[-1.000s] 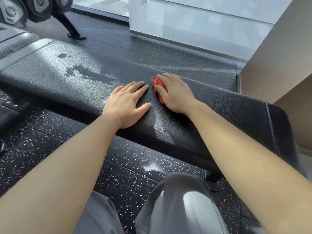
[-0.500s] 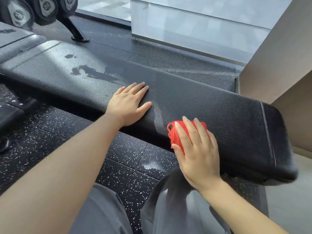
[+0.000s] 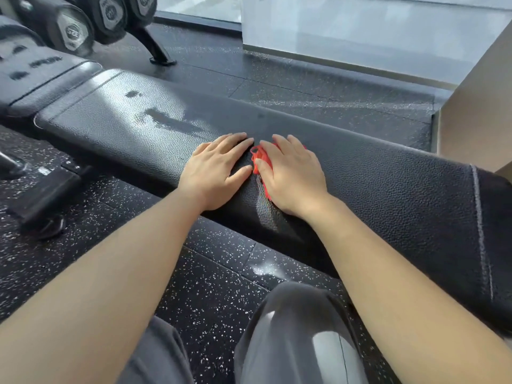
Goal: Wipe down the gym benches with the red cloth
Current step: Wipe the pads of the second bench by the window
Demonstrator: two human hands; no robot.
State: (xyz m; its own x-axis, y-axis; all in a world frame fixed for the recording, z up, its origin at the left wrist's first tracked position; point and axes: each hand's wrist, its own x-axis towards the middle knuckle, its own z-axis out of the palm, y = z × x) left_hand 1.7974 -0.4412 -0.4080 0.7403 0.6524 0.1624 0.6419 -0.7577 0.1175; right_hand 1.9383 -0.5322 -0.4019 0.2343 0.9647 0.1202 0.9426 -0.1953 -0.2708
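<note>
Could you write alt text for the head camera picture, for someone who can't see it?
A person's right hand presses a red cloth flat on a black padded gym bench, the left hand resting flat beside it. Damp-looking patches show further left on the bench, and dumbbells sit beyond it.

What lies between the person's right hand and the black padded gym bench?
The crumpled red cloth, pressed by the right hand onto the black textured bench pad; the head view shows its edge beside the thumb.
</note>
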